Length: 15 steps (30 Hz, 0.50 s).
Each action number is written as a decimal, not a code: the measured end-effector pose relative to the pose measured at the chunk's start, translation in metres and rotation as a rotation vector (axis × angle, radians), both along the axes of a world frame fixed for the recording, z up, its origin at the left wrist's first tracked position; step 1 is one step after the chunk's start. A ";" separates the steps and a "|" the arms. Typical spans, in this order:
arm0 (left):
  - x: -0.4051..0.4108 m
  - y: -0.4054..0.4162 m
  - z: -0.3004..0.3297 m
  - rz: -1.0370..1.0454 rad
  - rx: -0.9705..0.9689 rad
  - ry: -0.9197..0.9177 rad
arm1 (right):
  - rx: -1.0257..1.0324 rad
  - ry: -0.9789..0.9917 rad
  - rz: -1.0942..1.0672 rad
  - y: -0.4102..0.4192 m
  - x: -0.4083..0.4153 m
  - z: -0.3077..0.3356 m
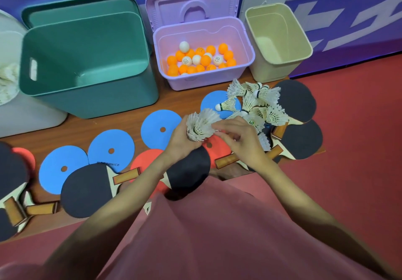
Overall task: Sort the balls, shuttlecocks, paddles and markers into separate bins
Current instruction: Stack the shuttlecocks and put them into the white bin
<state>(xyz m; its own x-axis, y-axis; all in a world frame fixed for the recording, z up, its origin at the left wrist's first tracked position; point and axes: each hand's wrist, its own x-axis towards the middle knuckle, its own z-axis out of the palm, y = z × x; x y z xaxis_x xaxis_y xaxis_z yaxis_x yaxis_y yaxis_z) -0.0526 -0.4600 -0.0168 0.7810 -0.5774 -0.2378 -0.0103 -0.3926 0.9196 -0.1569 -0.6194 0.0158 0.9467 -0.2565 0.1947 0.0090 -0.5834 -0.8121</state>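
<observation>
Left hand (180, 142) fingers curled round a nested stack of shuttlecocks (201, 125), held above the paddles. Right hand (241, 140) fingers loosely bent, tips touching the stack's feathers; can't tell if it pinches. Loose shuttlecock pile (254, 103) right of it, roughly eight. Purple bin (250, 46): about twenty balls (201, 60), mostly orange. Green bin (87, 96) and beige bin (304, 46) hold nothing visible. Blue disc markers (159, 128): five.
</observation>
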 end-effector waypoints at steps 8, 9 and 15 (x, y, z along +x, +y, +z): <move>-0.008 -0.001 -0.004 0.001 0.012 -0.007 | -0.101 0.256 -0.538 -0.049 -0.037 -0.032; -0.009 -0.001 -0.005 -0.002 0.012 -0.007 | -0.089 0.347 -0.606 -0.054 -0.042 -0.039; -0.014 -0.003 -0.005 -0.052 0.037 -0.031 | 0.049 0.531 -0.693 -0.057 -0.058 -0.058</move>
<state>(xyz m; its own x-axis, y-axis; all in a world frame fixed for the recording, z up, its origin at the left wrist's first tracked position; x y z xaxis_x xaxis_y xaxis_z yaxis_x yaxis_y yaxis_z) -0.0669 -0.4635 -0.0214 0.7578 -0.6085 -0.2357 -0.0600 -0.4246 0.9034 -0.2145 -0.6764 -0.0424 0.5365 -0.8047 -0.2543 -0.7218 -0.2814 -0.6323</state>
